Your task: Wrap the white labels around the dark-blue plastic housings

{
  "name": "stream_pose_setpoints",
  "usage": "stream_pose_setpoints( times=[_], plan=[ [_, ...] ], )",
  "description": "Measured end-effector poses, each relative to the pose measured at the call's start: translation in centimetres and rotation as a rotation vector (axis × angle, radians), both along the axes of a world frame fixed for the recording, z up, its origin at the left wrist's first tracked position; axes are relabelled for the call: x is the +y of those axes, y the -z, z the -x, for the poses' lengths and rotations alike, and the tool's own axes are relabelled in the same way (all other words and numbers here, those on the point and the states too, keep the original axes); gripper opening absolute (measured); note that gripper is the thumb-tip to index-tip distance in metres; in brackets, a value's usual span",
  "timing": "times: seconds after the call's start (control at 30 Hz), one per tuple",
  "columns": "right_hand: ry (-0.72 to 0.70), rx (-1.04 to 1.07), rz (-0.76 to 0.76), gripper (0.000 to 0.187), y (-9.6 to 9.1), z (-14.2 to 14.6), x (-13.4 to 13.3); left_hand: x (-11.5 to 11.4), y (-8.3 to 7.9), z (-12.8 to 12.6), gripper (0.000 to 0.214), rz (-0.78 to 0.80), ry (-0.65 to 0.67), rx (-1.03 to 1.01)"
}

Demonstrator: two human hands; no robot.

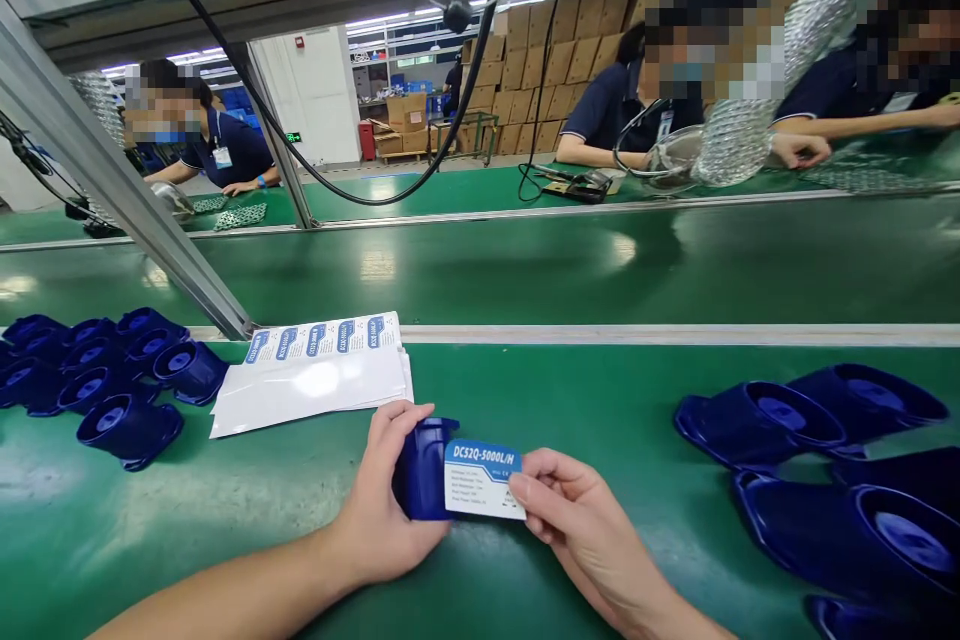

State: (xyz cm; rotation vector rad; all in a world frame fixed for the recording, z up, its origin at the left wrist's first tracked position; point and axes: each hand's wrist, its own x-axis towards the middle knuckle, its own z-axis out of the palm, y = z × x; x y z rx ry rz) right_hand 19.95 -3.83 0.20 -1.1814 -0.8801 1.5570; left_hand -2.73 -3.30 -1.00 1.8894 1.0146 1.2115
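Observation:
My left hand (390, 505) is wrapped round a dark blue plastic housing (421, 470), held on its side above the green bench. Between the thumb and fingers of my right hand (574, 515) is the right end of a blue-and-white label (484, 482) printed "DC52Q-5000L/H". The label's left edge meets or overlaps the housing's right side; whether it sticks there I cannot tell. Behind my left hand lies a stack of label sheets (315, 385), its top row showing several blue-headed labels.
Several blue housings (127, 425) stand at the left, and more housings (780, 410) at the right. A metal post (150, 150) slants down to the bench at left. Beyond a metal rail (562, 334) runs a green belt (465, 270); co-workers sit across it. A black cable (375, 198) hangs overhead.

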Motion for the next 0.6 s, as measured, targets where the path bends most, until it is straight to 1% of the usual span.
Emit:
stream_pose_setpoints(
  times=[0.1, 0.3, 0.6],
  plan=[
    [-0.043, -0.005, 0.003, 0.050, 0.5, 0.0, -0.4, 0.0, 0.0, -0.1, 0.093, -0.002, 0.030, -0.005],
    [-0.073, -0.047, -0.038, 0.047, 1.3, -0.3, -0.9, -0.1, -0.1, -0.3, 0.092, 0.007, 0.016, 0.006],
    [-0.101, -0.064, -0.092, 0.041, 1.6, -0.3, -0.9, 0.0, -0.4, -0.4, 0.091, 0.030, 0.045, -0.001]
  ],
)
